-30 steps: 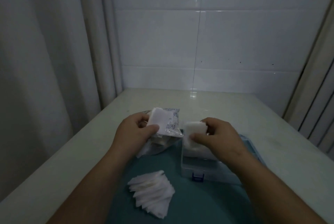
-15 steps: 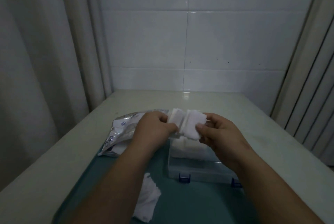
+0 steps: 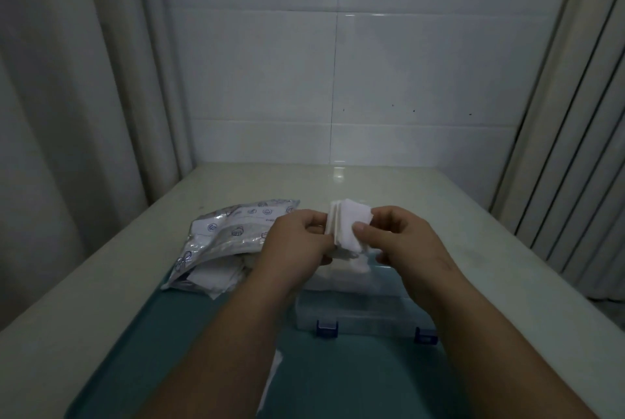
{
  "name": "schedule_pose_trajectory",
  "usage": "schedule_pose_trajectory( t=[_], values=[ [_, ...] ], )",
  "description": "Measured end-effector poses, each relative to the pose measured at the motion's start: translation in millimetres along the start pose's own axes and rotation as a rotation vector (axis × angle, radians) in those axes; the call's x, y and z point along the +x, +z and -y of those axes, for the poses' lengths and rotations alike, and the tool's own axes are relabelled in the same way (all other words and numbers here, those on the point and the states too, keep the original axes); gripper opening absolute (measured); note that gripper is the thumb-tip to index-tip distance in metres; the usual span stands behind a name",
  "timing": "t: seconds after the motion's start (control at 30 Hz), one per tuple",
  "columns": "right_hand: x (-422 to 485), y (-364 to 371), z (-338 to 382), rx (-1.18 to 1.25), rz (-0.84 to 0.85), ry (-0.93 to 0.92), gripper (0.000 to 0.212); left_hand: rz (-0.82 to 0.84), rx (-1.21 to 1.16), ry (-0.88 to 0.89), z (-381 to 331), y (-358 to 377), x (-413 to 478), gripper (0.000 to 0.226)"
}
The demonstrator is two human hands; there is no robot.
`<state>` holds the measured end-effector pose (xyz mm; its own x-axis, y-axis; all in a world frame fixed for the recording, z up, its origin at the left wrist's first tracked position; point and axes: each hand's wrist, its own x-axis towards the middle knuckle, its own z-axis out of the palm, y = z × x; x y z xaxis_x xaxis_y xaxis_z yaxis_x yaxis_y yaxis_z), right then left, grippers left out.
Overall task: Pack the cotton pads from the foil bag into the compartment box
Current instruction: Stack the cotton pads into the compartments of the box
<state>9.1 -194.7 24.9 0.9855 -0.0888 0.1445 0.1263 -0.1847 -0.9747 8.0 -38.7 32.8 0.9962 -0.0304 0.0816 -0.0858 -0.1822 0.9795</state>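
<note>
Both my hands hold a small stack of white cotton pads [image 3: 348, 226] in the air above the clear compartment box [image 3: 365, 314]. My left hand [image 3: 297, 243] grips the stack's left side; my right hand [image 3: 402, 243] pinches its right side with thumb on top. White pads lie in the box's far part, partly hidden by my hands. The silver foil bag [image 3: 230, 232] lies on the table left of my left hand, with pads spilling from its near end [image 3: 216, 276]. A few loose pads [image 3: 270, 381] peek out beside my left forearm.
A teal mat [image 3: 355, 381] covers the near part of the pale table [image 3: 456, 215]; the box, with blue latches, stands on it. A white tiled wall closes the far side, curtains hang left and right.
My left hand let go of the foil bag, which now lies on the table, and joined the right hand on the pad stack. The stack has barely moved since half a second ago.
</note>
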Motion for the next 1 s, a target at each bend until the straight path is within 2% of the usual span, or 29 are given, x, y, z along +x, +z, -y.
schedule_pose_trajectory(
  t=[0.17,0.33,0.47,0.7,0.83,1.0],
  values=[
    [1,-14,3,0.022,0.089,0.102,0.026,0.050,-0.066,-0.030,0,5,3,0.025],
    [5,-25,2,-0.004,0.000,0.083,0.027,0.037,-0.182,-0.140,-9,20,8,0.024],
    [9,-32,-4,-0.168,-0.056,0.052,0.028,0.006,0.064,0.033,-4,39,19,0.034],
    [23,-40,-19,-0.607,-0.063,0.049,0.015,0.010,0.389,0.058,4,61,33,0.023],
    [26,-39,-23,-0.679,-0.015,0.071,0.011,0.007,0.673,0.125,5,65,34,0.010],
    [26,-36,-23,-0.746,0.015,0.081,0.009,0.033,0.795,0.109,9,66,39,0.018]
  ],
)
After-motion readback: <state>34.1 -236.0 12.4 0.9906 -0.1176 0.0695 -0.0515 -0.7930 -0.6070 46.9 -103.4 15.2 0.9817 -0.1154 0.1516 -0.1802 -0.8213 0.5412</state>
